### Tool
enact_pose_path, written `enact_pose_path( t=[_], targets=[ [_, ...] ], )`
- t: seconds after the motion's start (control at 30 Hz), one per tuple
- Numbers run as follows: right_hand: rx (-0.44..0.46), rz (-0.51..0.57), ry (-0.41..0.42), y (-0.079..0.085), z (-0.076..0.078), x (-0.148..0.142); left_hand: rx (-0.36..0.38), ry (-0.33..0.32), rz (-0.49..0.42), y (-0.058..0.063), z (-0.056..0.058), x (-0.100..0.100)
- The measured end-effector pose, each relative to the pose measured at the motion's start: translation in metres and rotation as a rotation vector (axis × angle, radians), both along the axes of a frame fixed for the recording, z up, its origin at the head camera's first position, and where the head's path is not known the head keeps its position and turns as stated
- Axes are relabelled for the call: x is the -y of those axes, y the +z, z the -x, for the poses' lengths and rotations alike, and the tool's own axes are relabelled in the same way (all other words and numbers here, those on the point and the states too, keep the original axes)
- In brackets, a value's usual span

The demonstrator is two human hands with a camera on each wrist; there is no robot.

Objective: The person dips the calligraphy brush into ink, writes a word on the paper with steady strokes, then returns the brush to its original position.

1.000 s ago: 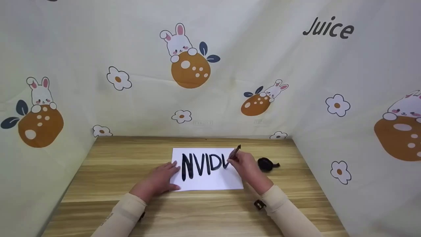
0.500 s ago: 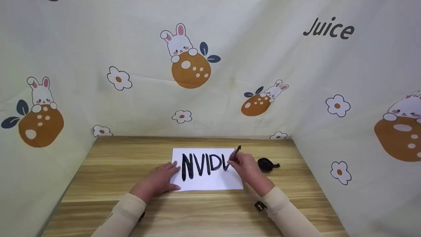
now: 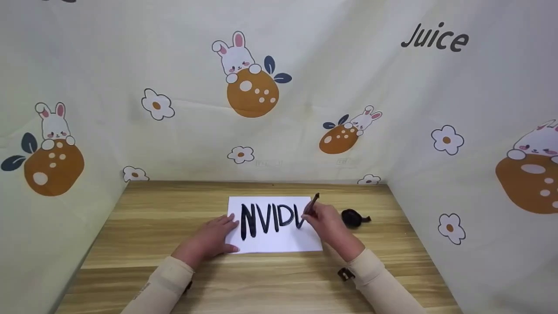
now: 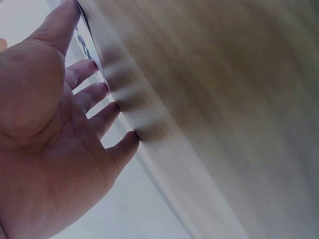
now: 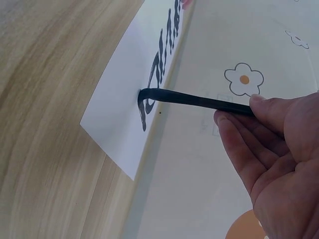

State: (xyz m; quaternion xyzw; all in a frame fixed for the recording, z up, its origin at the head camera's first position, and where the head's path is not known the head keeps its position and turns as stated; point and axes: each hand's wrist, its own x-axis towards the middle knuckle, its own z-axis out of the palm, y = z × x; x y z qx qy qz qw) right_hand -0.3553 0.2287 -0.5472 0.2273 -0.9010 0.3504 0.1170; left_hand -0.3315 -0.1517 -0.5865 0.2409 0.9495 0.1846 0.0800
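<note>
A white sheet of paper (image 3: 279,245) lies on the table, bearing bold black letters that read NVID and a further stroke. My right hand (image 3: 330,221) pinches a slim dark paintbrush (image 5: 199,101) between thumb and fingers. In the right wrist view the brush's black tip bends against the sheet at the end of that last stroke. The left hand (image 3: 211,236) rests on the sheet's left edge with fingers spread. Seen from the left wrist, its fingertips (image 4: 130,142) touch down along the paper's edge, and nothing is gripped.
A small round black dish (image 3: 351,218) with a short projecting piece stands right of my right hand on the wood-grain table (image 3: 270,283). Patterned cloth walls (image 3: 183,144) enclose the table's back and both sides. Dark straps show at both cuffs.
The stroke after the D has grown longer toward me. My right hand and the brush have shifted slightly toward me; the left hand and paper stay put.
</note>
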Motion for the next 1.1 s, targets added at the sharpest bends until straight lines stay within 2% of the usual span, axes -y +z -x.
enact_pose_path(
  t=[0.6, 0.9, 1.1],
  targets=[
    [-0.016, -0.018, 0.004, 0.0014, -0.0025, 0.0001, 0.019, 0.008, -0.018, -0.0004, -0.0002, 0.0008],
    [0.025, -0.033, -0.008, 0.0053, -0.0054, 0.0, 0.007, 0.003, -0.012, 0.0032, -0.0001, -0.0013],
    [0.038, 0.002, -0.007, 0.0095, -0.0061, -0.0023, 0.004, 0.0, -0.003, 0.0057, -0.002, -0.0017]
  ],
)
